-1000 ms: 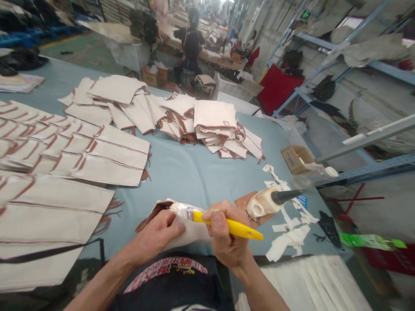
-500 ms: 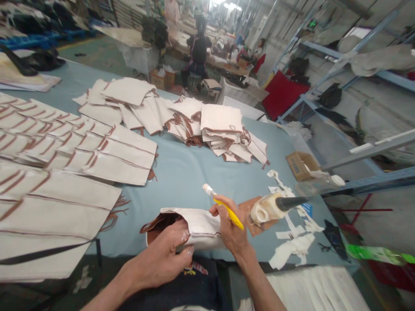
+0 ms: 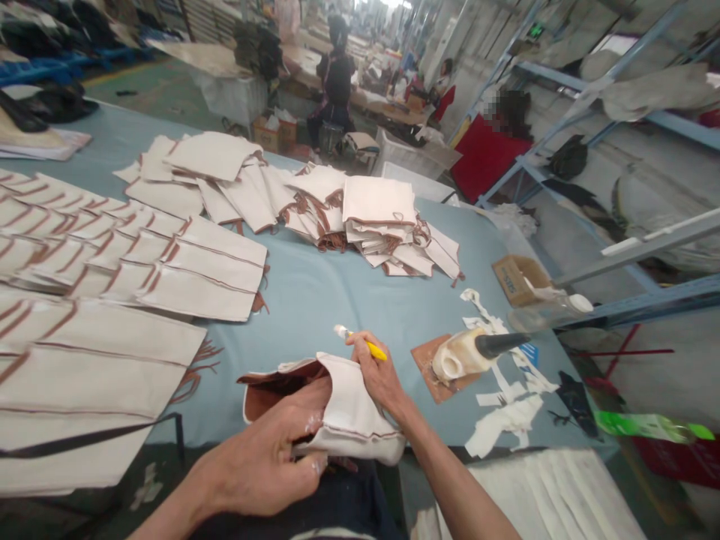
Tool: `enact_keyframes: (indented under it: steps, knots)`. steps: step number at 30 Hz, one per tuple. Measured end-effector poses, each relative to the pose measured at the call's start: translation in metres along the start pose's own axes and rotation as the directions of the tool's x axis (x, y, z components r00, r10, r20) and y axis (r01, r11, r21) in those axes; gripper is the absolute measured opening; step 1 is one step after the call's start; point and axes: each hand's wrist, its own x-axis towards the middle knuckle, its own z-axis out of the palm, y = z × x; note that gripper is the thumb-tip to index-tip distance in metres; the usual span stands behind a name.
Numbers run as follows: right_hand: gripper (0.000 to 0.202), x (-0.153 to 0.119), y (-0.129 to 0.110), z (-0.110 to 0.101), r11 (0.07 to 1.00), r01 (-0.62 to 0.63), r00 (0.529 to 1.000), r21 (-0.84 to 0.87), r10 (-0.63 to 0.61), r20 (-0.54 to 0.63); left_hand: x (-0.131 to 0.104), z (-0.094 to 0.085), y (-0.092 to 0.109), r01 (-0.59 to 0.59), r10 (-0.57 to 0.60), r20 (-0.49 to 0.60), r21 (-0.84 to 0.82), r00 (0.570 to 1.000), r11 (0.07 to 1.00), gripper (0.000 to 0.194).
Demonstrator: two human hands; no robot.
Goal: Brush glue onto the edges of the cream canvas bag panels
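Observation:
A white fabric bag with brown lining and brown seam trim lies at the table's front edge, its mouth facing left. My left hand grips the rim of that mouth, fingers inside and thumb outside below. White residue marks the thumb and knuckle. In my right hand is a yellow-handled brush, its pale bristles pointing left above the bag. The hand rests against the bag's far side. Right of it, a glue bottle with a dark nozzle lies tilted on a brown board.
Overlapping white pieces with brown trim cover the left of the blue table. A loose pile lies at the back. White scraps, a cardboard box and metal shelving stand right. A person is far off.
My right hand has moved left and slightly up with the brush. The bag has turned, its mouth gaping wider and its right end lower. My left hand has shifted slightly left and down.

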Motion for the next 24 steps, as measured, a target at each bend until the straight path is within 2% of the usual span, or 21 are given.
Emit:
enact_keyframes:
  steps: [2, 4, 7, 9, 14, 19, 22, 24]
  knots:
    - [0.04, -0.003, 0.003, 0.0, 1.0, 0.006, 0.997, -0.001, -0.006, -0.08, -0.005, -0.004, -0.003, 0.032, -0.032, 0.001, -0.011, 0.999, 0.999, 0.03]
    - [0.039, -0.004, 0.004, -0.006, 1.0, 0.013, 0.982, -0.011, -0.015, -0.19, -0.01, -0.008, -0.009, 0.147, -0.15, -0.043, -0.054, 0.988, 0.988, 0.025]
    - [0.037, -0.006, -0.002, -0.021, 0.997, 0.035, 0.944, -0.065, -0.054, -0.324, -0.014, -0.017, -0.019, 0.28, -0.29, -0.03, -0.181, 0.957, 0.943, 0.035]
    - [0.034, -0.009, -0.01, -0.028, 0.986, 0.078, 0.935, -0.148, -0.124, -0.331, -0.012, -0.022, -0.025, 0.291, -0.301, 0.009, -0.284, 0.953, 0.913, 0.043]
    - [0.032, -0.019, -0.03, -0.027, 0.907, 0.259, 0.916, -0.332, -0.34, -0.212, 0.005, -0.025, -0.029, 0.289, -0.306, 0.028, -0.416, 0.952, 0.862, 0.047]
    - [0.046, -0.019, -0.029, -0.024, 0.869, 0.36, 0.897, -0.339, -0.422, -0.131, 0.013, -0.022, -0.028, 0.318, -0.355, 0.012, -0.475, 0.935, 0.821, 0.045]
    - [0.051, -0.017, -0.032, -0.032, 0.902, 0.348, 0.889, -0.255, -0.404, -0.215, 0.008, -0.021, -0.03, 0.334, -0.384, -0.033, -0.428, 0.923, 0.84, 0.039]
    - [0.05, -0.019, -0.042, -0.037, 0.944, 0.299, 0.888, -0.141, -0.329, -0.32, 0.004, -0.021, -0.029, 0.348, -0.404, -0.068, -0.392, 0.912, 0.852, 0.038]
